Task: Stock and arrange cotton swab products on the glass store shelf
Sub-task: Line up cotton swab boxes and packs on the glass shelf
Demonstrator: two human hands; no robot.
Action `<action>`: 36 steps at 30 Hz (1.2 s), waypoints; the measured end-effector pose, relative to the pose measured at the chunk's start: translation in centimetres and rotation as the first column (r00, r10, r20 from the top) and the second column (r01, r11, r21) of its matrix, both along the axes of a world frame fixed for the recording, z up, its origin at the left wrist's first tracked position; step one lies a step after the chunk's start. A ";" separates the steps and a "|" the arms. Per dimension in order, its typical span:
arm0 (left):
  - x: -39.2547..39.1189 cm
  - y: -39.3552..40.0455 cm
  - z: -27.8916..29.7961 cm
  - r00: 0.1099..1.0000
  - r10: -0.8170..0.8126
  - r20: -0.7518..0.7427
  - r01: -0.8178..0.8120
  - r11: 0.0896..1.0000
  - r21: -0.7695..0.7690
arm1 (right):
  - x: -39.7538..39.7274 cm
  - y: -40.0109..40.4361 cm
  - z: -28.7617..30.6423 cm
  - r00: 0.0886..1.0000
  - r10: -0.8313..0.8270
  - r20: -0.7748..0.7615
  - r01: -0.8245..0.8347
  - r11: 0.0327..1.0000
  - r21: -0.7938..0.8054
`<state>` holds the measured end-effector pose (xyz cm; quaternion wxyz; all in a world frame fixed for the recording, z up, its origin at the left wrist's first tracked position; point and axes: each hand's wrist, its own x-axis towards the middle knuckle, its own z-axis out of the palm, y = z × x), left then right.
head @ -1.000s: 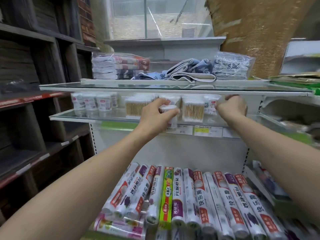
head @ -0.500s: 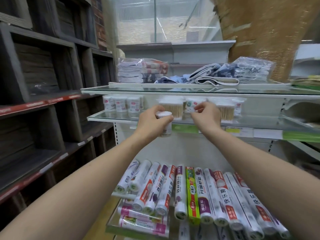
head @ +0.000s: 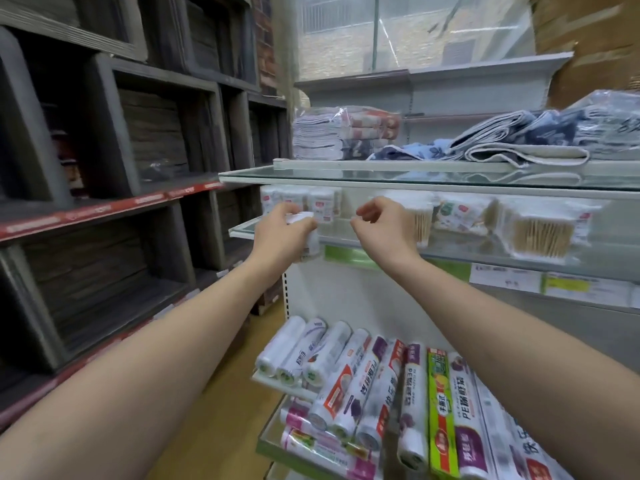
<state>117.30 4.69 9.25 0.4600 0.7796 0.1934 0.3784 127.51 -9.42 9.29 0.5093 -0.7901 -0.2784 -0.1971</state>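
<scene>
Glass shelf (head: 450,249) runs across my view, swab packs (head: 538,233) lined along it. Left hand (head: 282,237) grips a white swab tub (head: 309,237) at the shelf's front edge, near other tubs (head: 320,204). Right hand (head: 381,225) beside it, fingers curled, holding nothing.

You get bright, even daylight from the rear window (head: 408,32). Motion blur softens the clear glass store shelf (head: 450,247) and its stock; wide-angle distortion bends frame edges; dark wooden wall crates (head: 104,133) stay dim.
</scene>
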 end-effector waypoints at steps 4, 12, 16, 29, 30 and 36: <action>0.7 2.5 0.6 0.998 0.059 0.008 -0.058 0.997 -0.057 | -0.3 2.1 0.3 1.000 0.003 0.015 -0.003 1.000 0.005; 2.5 9.3 1.3 0.999 -0.036 0.018 0.037 0.996 -0.080 | -0.1 7.8 0.5 0.996 -0.083 0.042 0.083 0.997 0.009; 4.0 13.3 0.9 0.995 -0.104 0.002 0.104 0.995 -0.001 | 0.2 10.6 0.3 0.988 -0.143 0.050 0.143 0.990 0.021; 8.2 22.8 -0.1 0.938 -0.335 -0.088 0.345 0.927 0.148 | 0.8 16.0 0.0 0.950 -0.312 0.013 0.312 0.950 0.012; 8.5 23.1 -0.2 0.934 -0.349 -0.070 0.355 0.927 0.120 | 0.9 16.2 -0.1 0.948 -0.319 0.009 0.319 0.948 0.008; 9.8 24.1 -0.3 0.941 -0.334 -0.056 0.337 0.938 0.075 | 1.2 17.3 -0.2 0.931 -0.364 0.004 0.364 0.931 -0.027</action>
